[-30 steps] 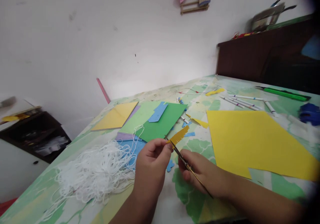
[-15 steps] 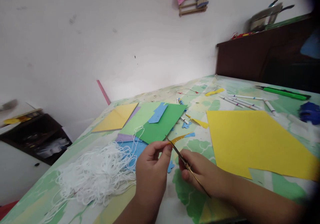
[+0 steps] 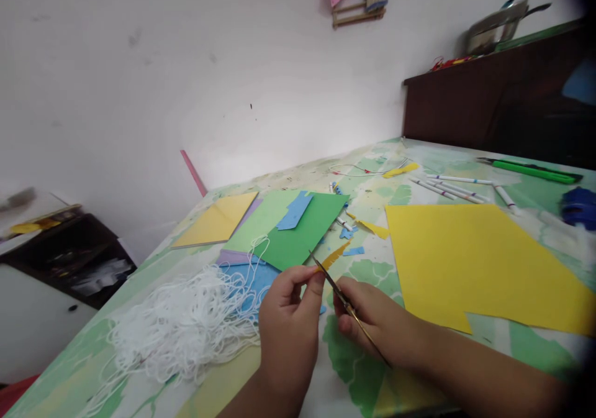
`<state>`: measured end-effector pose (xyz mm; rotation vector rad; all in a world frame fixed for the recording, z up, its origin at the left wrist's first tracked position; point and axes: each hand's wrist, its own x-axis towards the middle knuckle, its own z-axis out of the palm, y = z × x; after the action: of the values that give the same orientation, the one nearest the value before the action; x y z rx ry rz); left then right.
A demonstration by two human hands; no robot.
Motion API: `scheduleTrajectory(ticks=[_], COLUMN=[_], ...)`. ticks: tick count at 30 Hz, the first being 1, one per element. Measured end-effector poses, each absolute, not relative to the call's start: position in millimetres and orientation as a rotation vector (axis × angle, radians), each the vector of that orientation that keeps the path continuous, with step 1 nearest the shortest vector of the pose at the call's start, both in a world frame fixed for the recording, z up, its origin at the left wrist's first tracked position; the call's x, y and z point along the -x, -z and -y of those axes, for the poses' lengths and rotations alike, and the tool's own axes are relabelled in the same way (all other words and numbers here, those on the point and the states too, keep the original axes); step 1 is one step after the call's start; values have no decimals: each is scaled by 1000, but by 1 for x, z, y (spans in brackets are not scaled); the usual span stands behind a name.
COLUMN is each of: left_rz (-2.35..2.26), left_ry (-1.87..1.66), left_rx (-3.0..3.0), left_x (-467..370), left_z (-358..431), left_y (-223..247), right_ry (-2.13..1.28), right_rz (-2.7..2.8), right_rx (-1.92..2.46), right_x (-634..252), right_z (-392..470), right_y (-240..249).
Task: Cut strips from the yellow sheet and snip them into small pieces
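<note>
Between its thumb and forefinger, my left hand [image 3: 291, 322] pinches the near end of a narrow yellow strip [image 3: 333, 256] with a jagged edge. My right hand [image 3: 372, 318] is wrapped round the scissors [image 3: 350, 309], whose blades point up and left. The blades cross close to the strip, beside my left thumb; whether they are apart is too small to tell. Behind my left hand lie a green sheet [image 3: 310, 231] with a blue piece [image 3: 295, 212] on top and a blue sheet [image 3: 254, 281] partly covered by string.
A tangle of white string [image 3: 186, 325] lies left of my left hand. A large yellow sheet [image 3: 470, 256] is on the right, with markers [image 3: 447, 189] and a green cutter [image 3: 533, 169] behind it. Blue scraps [image 3: 354, 251] lie beyond the scissors.
The yellow strip's far end has tilted upward, away from the blue scrap beside it. My left hand has shifted slightly right; my right hand has barely moved.
</note>
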<state>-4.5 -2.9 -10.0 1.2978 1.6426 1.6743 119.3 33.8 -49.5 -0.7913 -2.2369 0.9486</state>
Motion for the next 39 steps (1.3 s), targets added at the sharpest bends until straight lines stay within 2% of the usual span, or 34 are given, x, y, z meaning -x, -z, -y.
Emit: scheduleTrajectory(ticks=[39], left_rz=[-1483], left_ry=[-1451], left_rx=[-1153], left_x=[7], left_z=[-1], left_y=[-2], right_ry=[-823], right_rz=[2231], right_rx=[922], right_x=[-119], right_z=[-38], right_y=[53])
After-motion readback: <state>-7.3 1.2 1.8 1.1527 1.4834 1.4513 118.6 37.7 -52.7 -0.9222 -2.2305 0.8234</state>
